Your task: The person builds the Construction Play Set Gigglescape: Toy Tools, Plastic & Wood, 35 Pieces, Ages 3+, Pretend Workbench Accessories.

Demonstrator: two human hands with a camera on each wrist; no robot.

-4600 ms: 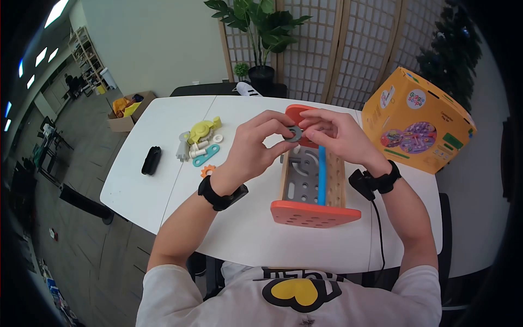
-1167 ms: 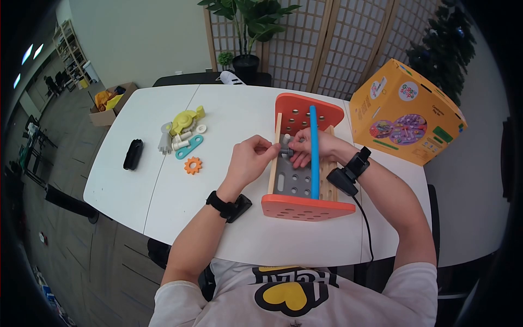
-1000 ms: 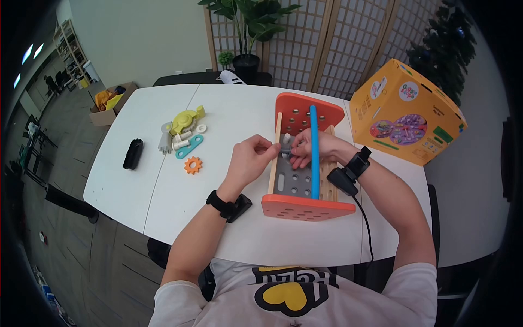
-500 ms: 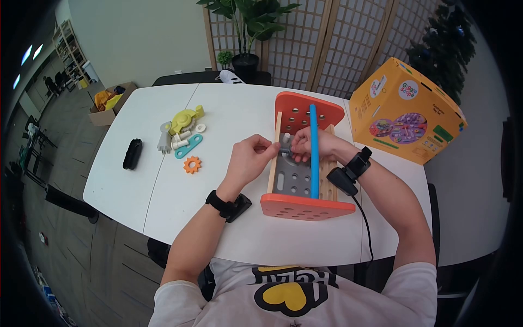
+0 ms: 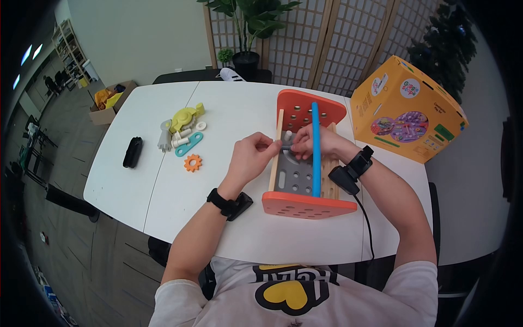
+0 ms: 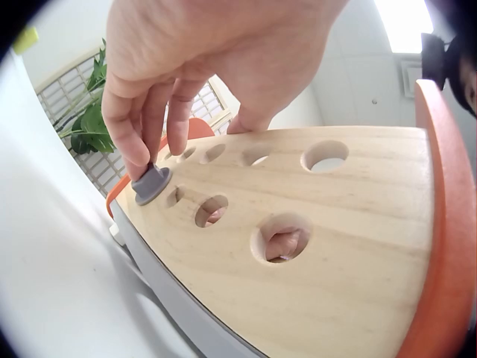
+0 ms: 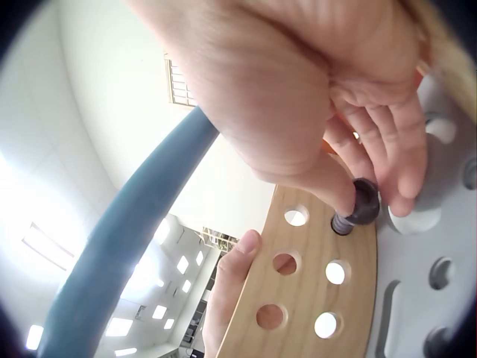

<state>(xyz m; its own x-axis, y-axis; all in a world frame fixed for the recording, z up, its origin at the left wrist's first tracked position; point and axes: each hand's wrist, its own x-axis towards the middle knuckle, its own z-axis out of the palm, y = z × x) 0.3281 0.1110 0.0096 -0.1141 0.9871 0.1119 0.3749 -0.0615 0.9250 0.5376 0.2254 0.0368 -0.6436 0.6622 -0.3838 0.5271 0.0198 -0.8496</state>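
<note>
My left hand [image 5: 250, 159] is at the outer face of the toy toolbox's wooden side panel [image 6: 328, 224], fingertips gripping the flat head of a grey toy bolt [image 6: 151, 184] set in a hole. Its thumb lies at the panel's top edge. My right hand [image 5: 316, 143] reaches under the blue handle bar [image 5: 316, 163]. Inside the box, its thumb and fingers pinch a dark grey toy nut [image 7: 365, 203] at the bolt's threaded end [image 7: 340, 225], which sticks through the panel. The toolbox has orange end panels [image 5: 309, 206] and a grey perforated base [image 5: 297, 180].
Left of the toolbox lie an orange gear [image 5: 192, 163], a teal link [image 5: 189, 145], a yellow toy piece [image 5: 184, 119], white and grey pieces and a black case [image 5: 133, 152]. An orange carton [image 5: 408, 109] stands at the right. A black cable [image 5: 369, 229] hangs from my right wrist camera.
Several seconds ago both hands were raised over the toolbox with a grey ring-shaped nut; now they work at its left side panel. Over the last second only my right fingers have shifted slightly round the nut.
</note>
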